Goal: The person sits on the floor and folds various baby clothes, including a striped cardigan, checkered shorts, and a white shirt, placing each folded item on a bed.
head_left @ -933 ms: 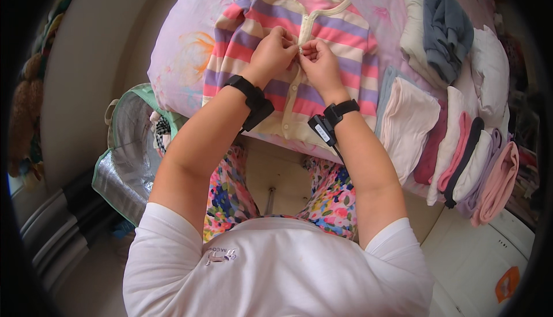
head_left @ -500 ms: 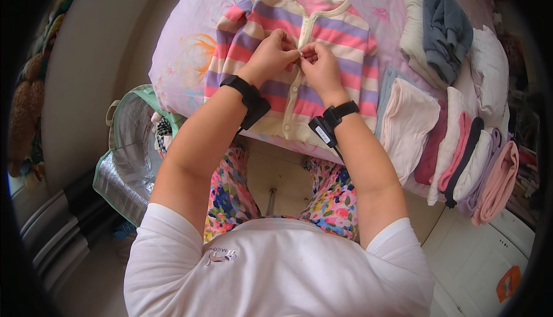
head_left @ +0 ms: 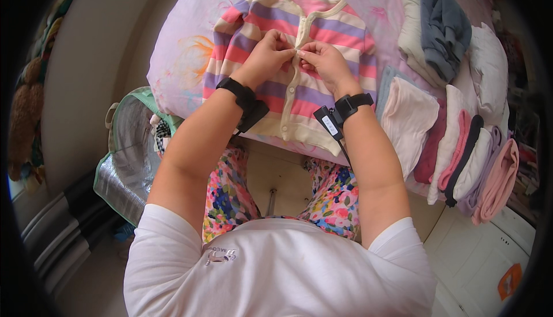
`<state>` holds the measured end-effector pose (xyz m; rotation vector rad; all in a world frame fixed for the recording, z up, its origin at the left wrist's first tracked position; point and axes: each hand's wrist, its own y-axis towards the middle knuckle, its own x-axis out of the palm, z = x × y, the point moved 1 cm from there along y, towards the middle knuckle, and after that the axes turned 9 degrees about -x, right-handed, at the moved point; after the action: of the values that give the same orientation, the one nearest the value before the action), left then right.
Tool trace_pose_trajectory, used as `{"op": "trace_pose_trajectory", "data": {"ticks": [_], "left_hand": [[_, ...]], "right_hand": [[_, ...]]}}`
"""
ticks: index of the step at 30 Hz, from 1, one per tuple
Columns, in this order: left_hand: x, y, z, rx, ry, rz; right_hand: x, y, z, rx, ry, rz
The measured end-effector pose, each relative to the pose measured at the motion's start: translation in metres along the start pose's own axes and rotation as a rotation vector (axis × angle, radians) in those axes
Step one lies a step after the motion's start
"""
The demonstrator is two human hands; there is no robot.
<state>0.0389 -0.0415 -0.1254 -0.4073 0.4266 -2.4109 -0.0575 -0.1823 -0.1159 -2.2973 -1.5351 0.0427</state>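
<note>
A small cardigan (head_left: 265,95) with pink, purple and cream stripes lies spread flat, its neckline away from me. Down its middle runs a cream button band, with buttons showing below my hands. Both hands meet at the band, about halfway up the chest. My left hand (head_left: 269,58) pinches the band's edge between thumb and fingertips. From the other side my right hand (head_left: 325,63) pinches the same spot, fingertips almost touching the left ones. The button between them is mostly hidden by my fingers. Each wrist wears a black strap with a small box.
The cardigan rests on a pale pink floral bedspread (head_left: 178,23). To the right stand a row of folded clothes (head_left: 461,156), a pale pink folded cloth (head_left: 406,112) and a grey-blue garment (head_left: 443,29). An open silver-lined bag (head_left: 129,144) is at the left, beside the bed.
My right hand has turned slightly, its wrist shifting right, while its fingertips stay at the band. The left hand has barely moved. The cardigan has slid slightly left.
</note>
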Motion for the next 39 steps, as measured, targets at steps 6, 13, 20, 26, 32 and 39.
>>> {"op": "trace_pose_trajectory", "data": {"ticks": [6, 13, 20, 26, 32, 39], "left_hand": [[-0.008, 0.003, 0.01, -0.139, -0.122, -0.086], [0.007, -0.009, 0.015, 0.033, 0.287, 0.035], [0.004, 0.009, 0.045, 0.139, 0.578, 0.414], [0.003, 0.048, 0.061, -0.054, 0.711, 0.342], [0.007, 0.064, 0.042, 0.093, 0.83, 0.431], [0.01, 0.069, 0.041, 0.028, 0.798, 0.361]], "right_hand": [[-0.001, -0.005, 0.011, -0.227, -0.109, -0.065], [0.0, -0.004, 0.001, -0.155, -0.157, 0.028], [-0.001, 0.017, -0.021, -0.351, -0.585, 0.262], [0.007, 0.062, -0.043, -0.436, -0.895, 0.371], [0.001, 0.072, -0.029, -0.169, -1.09, 0.416], [-0.012, 0.067, -0.022, -0.191, -0.688, 0.312]]}}
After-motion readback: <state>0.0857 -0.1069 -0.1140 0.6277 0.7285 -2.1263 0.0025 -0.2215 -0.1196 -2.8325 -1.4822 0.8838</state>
